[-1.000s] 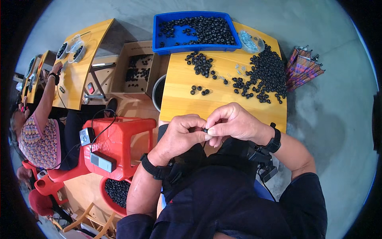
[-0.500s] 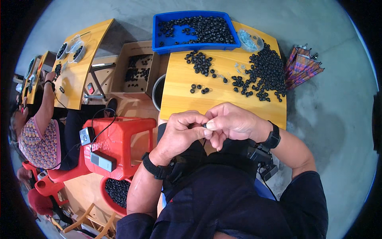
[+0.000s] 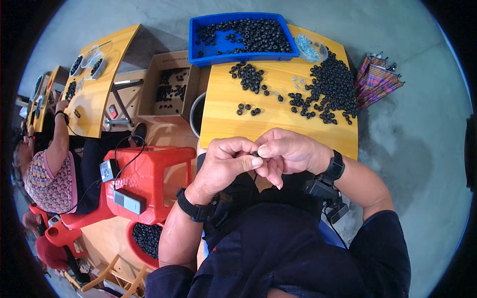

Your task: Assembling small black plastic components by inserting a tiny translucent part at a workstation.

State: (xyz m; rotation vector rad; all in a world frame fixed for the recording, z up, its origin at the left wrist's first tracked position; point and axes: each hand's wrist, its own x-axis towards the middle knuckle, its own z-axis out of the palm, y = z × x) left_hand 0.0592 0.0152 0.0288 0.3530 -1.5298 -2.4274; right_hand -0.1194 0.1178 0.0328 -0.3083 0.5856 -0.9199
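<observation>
"What's the left hand point(image 3: 226, 165) doing?"
"Its thumb and forefinger pinch a small black piece point(image 3: 255, 154), mostly hidden at their tips, between both hands."
"And the right hand point(image 3: 297, 155)?"
"Fingers curled, thumb tip just beside the piece; whether they grip it, I can't tell."

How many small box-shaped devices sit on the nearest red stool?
2: a squarer device at the red stool's left edge, a longer grey device below it in view. None appears hidden.
</observation>
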